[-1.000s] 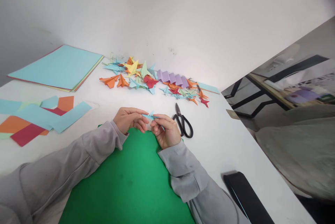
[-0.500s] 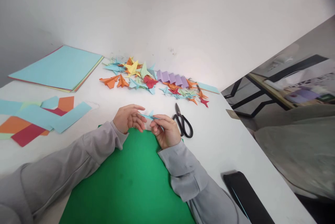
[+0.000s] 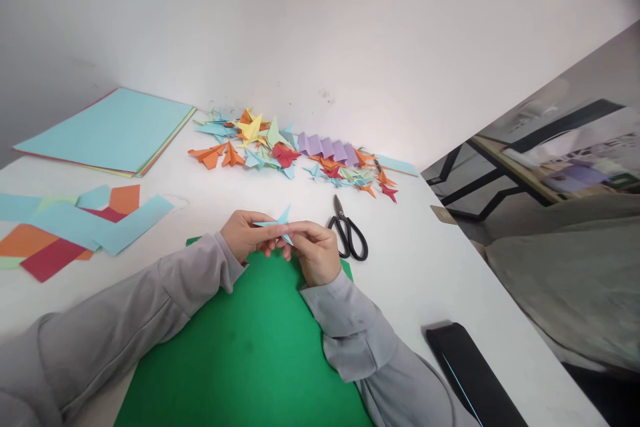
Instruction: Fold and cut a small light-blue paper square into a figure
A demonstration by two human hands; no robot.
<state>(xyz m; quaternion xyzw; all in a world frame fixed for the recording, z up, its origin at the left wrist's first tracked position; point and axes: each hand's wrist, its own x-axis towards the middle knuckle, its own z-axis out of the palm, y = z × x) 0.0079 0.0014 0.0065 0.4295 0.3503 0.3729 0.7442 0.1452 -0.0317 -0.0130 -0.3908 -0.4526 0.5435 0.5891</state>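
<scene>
A small light-blue origami figure [image 3: 282, 219] with pointed, wing-like tips is held over the far end of the green sheet [image 3: 245, 347]. My left hand [image 3: 246, 235] pinches its left side between thumb and fingers. My right hand [image 3: 316, 251] grips the opposite side, its fingertips meeting those of the left. The fingers cover the middle of the figure. Just right of my right hand lies a pair of black-handled scissors [image 3: 349, 230], blades pointing away from me.
Many folded paper figures [image 3: 250, 130] lie along the wall, beside a purple pleated paper [image 3: 327, 147]. At the left are loose coloured paper pieces [image 3: 75, 220] and a stack of large sheets [image 3: 110, 130]. A black phone-like object [image 3: 470, 374] rests near the right edge.
My left hand has closed onto the blue figure, having had its fingers spread beside it. The figure has turned, so its pointed tips now show more clearly.
</scene>
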